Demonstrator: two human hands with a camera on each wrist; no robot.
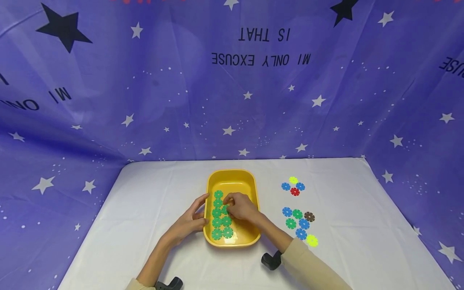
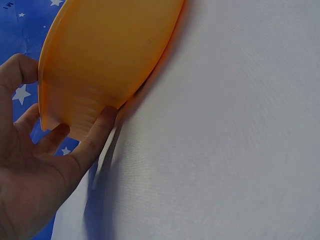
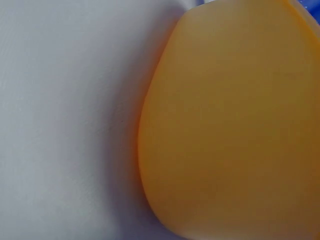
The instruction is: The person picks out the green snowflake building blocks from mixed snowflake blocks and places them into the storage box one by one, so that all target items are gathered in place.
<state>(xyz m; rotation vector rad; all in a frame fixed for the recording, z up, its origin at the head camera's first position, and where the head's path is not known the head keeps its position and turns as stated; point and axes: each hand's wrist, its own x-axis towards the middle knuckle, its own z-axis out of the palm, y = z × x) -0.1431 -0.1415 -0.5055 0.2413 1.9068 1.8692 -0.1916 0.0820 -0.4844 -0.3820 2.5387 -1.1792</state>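
The yellow plastic tray (image 1: 232, 179) is steadied at nine o'clock by the flat-fingered left hand (image 1: 190, 222); a green snowflake disc (image 1: 224, 209) is seemingly pinched by the right hand (image 1: 242, 207).

Yellow tray (image 1: 253, 189): smooth glossy plastic. Green discs (image 1: 221, 221) and loose coloured discs (image 1: 299, 219): matt plastic. Desk (image 1: 152, 201): white woven cloth, fine texture. Backdrop (image 1: 181, 100): purple printed fabric, creased.

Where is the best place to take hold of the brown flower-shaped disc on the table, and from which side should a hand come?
The brown disc lies flat on the white table, so probably pinch its notched rim from above. Come from its right side: that side is bare cloth, while a green disc and a blue disc sit close on its left.
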